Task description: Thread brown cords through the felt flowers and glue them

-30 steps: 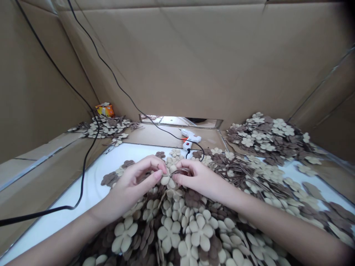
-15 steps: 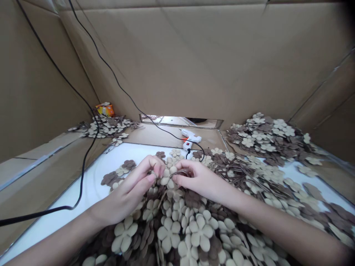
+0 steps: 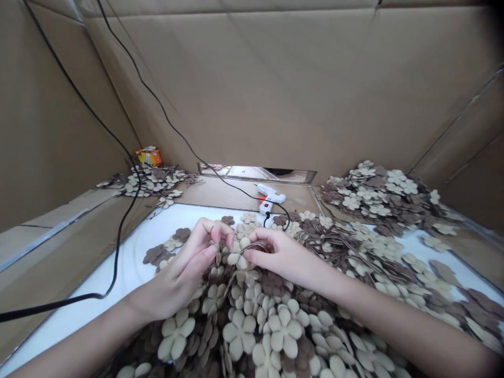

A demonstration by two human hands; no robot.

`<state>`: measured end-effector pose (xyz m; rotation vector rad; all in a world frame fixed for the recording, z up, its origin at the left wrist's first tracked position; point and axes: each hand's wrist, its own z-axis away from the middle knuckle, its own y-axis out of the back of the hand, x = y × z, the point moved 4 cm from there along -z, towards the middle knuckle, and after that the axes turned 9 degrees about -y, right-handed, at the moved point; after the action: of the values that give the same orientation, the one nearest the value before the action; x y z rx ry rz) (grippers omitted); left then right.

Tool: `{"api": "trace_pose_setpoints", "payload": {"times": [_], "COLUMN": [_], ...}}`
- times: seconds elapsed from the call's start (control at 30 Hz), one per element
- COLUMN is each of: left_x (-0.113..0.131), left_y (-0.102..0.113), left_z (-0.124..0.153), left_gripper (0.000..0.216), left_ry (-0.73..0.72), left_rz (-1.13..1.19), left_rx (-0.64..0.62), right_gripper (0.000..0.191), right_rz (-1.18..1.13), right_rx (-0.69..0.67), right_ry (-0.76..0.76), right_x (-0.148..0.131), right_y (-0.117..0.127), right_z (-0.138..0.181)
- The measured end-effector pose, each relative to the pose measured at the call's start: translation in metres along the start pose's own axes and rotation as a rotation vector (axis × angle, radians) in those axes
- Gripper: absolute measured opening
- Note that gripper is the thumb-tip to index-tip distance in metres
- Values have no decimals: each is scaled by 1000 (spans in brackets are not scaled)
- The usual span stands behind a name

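Observation:
My left hand (image 3: 197, 257) has thumb and fingers curled round a small felt flower (image 3: 218, 252), seen nearly edge-on and partly hidden by the fingertips. Just to its right, my right hand (image 3: 273, 249) pinches a few thin brown strips (image 3: 256, 245) that loop between thumb and forefinger. A beige five-petal felt flower (image 3: 237, 257) touches the right fingertips; whether it is gripped or only lies against them I cannot tell. Under both hands spreads a deep heap of beige and brown felt flowers (image 3: 285, 328).
A white glue gun (image 3: 270, 199) lies beyond my hands, its black cord (image 3: 173, 123) rising to the left. More flowers are piled at the right (image 3: 378, 191) and left (image 3: 153, 181), the latter beside an orange packet (image 3: 150, 156). Cardboard walls (image 3: 275, 89) enclose the white tabletop (image 3: 134, 247).
My left fingers have lifted and loosened slightly, drawing a little left from the beige flower. The right hand stays almost where it was, still pinching the strips.

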<state>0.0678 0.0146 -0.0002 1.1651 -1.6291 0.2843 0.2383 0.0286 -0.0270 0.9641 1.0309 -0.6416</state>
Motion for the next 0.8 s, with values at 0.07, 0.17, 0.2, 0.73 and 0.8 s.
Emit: {"api": "trace_pose_setpoints", "payload": {"times": [0.07,0.17,0.2,0.73,0.8], "left_x": [-3,-6,-7,1,2], "left_y": [0,0,0,0,0], "left_z": [1,3,3,0,-1], "left_gripper": [14,14,14,10,9], "left_ry": [-12,-32,-40,-72,-96], "left_rz": [3,26,30,-1,-10], "left_rx": [10,42,51,12,29], "right_gripper": [13,12,12,13,13], "right_rz": [-10,-12,-7,2,6], "right_rx": [-7,-6,-2,0,0], "right_ry": [-3,-4,-3,4,6], "right_x": [1,2,2,3,2], "right_y": [0,-1,0,0,0], "right_z": [0,-1,-1,-1,-1]}}
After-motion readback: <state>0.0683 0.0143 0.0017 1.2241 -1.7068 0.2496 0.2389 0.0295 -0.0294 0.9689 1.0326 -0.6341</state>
